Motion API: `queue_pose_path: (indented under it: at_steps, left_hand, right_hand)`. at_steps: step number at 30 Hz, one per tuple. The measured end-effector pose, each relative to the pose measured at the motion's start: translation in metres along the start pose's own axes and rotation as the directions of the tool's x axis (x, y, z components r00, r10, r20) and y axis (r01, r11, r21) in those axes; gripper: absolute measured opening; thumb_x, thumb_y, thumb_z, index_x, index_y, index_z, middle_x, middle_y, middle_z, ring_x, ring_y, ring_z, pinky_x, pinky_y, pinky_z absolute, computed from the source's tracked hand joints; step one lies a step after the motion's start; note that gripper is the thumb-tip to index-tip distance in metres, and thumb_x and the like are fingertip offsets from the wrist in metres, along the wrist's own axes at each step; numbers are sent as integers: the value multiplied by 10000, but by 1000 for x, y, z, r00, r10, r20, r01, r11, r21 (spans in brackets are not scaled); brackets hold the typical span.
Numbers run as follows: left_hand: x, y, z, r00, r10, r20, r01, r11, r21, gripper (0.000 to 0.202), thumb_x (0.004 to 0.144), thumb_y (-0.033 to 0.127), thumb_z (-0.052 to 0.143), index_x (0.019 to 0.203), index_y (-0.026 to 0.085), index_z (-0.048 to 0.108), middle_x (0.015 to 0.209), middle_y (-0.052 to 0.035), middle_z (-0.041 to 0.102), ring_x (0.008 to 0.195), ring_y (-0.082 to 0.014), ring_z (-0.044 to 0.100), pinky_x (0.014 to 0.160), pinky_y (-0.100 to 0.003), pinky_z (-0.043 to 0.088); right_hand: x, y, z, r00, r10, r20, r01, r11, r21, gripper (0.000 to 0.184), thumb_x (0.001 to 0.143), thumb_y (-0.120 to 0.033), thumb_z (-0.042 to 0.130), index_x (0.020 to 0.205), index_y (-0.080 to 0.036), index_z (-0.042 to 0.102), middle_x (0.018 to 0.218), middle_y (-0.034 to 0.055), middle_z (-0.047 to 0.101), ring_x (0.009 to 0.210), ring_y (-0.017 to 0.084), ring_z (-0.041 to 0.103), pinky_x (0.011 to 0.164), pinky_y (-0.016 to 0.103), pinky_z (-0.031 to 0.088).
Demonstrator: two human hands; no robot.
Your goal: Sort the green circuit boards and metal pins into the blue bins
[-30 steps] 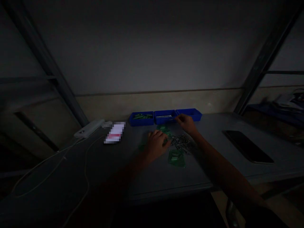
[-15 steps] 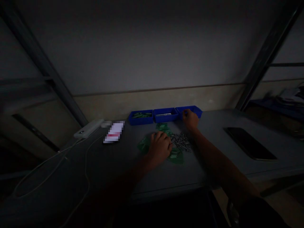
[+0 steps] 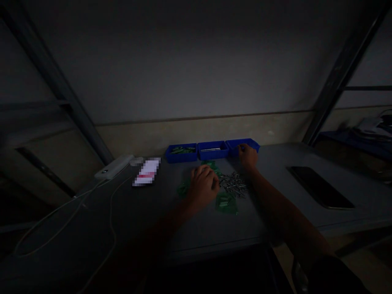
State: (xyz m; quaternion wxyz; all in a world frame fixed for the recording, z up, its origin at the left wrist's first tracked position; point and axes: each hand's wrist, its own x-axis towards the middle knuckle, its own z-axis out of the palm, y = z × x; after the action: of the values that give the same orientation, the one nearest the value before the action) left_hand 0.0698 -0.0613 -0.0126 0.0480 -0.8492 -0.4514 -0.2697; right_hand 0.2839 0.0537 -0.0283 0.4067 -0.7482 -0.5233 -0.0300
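Observation:
The scene is very dark. My left hand [image 3: 202, 184] rests knuckles up on the grey table, fingers curled over small green circuit boards [image 3: 226, 203]; what it holds, if anything, is hidden. A heap of small metal pins [image 3: 233, 183] lies just right of it. My right hand [image 3: 247, 155] reaches to the front edge of the rightmost of three blue bins [image 3: 245, 144], its fingers bent at the rim; I cannot make out anything in them. The middle bin [image 3: 213, 150] holds metal parts and the left bin [image 3: 181, 152] holds green parts.
A dark phone [image 3: 320, 187] lies on the table to the right. A white power bank [image 3: 114, 166] with white cables [image 3: 61, 212] and a white-and-red card [image 3: 147, 171] lie to the left. Slanted metal frame posts [image 3: 339, 73] stand at both sides, and a wall rises behind the bins.
My right hand moved from the middle bin's edge to the rightmost bin. My left hand shifted slightly over the green boards.

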Motion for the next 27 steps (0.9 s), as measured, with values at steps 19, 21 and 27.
queue_pose_path:
  at_steps: [19,21,27]
  left_hand:
    - [8,-28,-7,990,-54,-131,38,992,-123,74,808,219,514,766,192,568,854,-46,639,941,-211,526,847,-354,387]
    - [11,-40,-6,981,-89,-170,60,984,-169,80,811,219,501,763,191,559,817,-42,636,892,-201,542,833,-345,408]
    - [16,-59,-2,916,-387,-103,297,828,-475,105,816,246,482,768,187,555,821,-30,651,828,-172,601,772,-304,465]
  right_hand:
    - [-33,-32,-15,828,-467,312,419,883,210,330,887,-380,430,1027,-178,650,918,82,698,799,187,630,714,269,427]
    - [-48,-46,-22,717,-578,390,501,816,287,312,886,-377,439,1002,-182,652,906,72,698,769,168,626,690,253,423]
    - [-79,-73,-30,547,-722,424,598,691,405,233,849,-324,525,997,-175,625,852,54,675,740,150,600,660,234,403]
